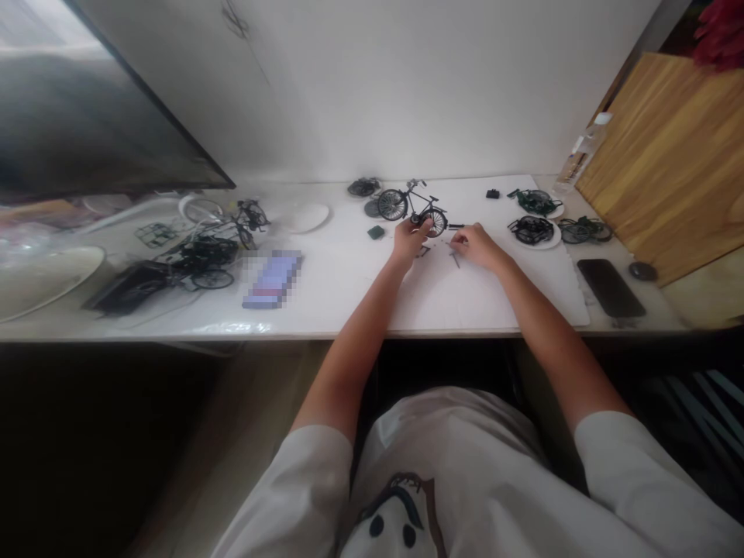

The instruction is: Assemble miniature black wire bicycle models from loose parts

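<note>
A black model bicycle stands nearly upright on the white board. My left hand is closed around its lower frame beside the rear wheel, thumb and fingers pressed on it. To the right, my right hand hovers low over the board with fingertips pinched together; whatever is between them is too small to make out. A thin dark rod-like piece lies just below those fingertips. Another short black part is right above them, and tiny specks lie between the two hands.
White plates with dark bicycle parts sit at the right, near a black phone and a water bottle. More model bicycles crowd the left. A small green piece and a black block rest on the white board.
</note>
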Motion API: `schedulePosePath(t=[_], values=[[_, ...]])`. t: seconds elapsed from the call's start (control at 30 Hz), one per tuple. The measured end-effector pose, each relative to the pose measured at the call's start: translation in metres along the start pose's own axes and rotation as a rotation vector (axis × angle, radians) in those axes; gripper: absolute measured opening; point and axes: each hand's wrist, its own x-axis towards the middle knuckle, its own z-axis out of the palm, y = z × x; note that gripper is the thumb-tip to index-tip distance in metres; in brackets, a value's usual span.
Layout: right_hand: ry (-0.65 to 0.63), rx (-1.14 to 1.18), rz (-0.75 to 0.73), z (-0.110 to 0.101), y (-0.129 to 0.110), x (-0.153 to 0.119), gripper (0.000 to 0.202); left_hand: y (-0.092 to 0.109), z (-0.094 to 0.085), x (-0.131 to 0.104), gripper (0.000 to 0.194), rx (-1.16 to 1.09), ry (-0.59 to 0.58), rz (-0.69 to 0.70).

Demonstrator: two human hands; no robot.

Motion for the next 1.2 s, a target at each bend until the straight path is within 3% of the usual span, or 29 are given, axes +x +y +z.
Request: schedulePosePath(t=[0.3, 0.53, 0.73, 1.0, 1.2], values=[[0.108, 0.023, 0.052, -0.014, 0.024, 0.007, 0.019, -0.001, 0.0, 0.001, 0.027, 0.027, 0.004, 0.004], [-0.002, 0.015, 0.256, -0.033, 0.04, -0.004, 0.011, -0.006, -0.002, 0.003, 0.026, 0.035, 0.003, 0.009], [-0.11, 0.017, 0.248, -0.038, 0.046, -0.004, 0.026, -0.003, -0.001, 0.002, 0.03, 0.039, 0.002, 0.002], [-0.054, -0.037, 0.247, -0.039, 0.042, -0.005, 0.016, -0.008, -0.003, 0.004, 0.03, 0.048, -0.004, 0.014], [-0.056, -0.065, 0.256, -0.039, 0.039, -0.006, 0.02, -0.006, -0.003, 0.004, 0.03, 0.066, -0.011, 0.006]])
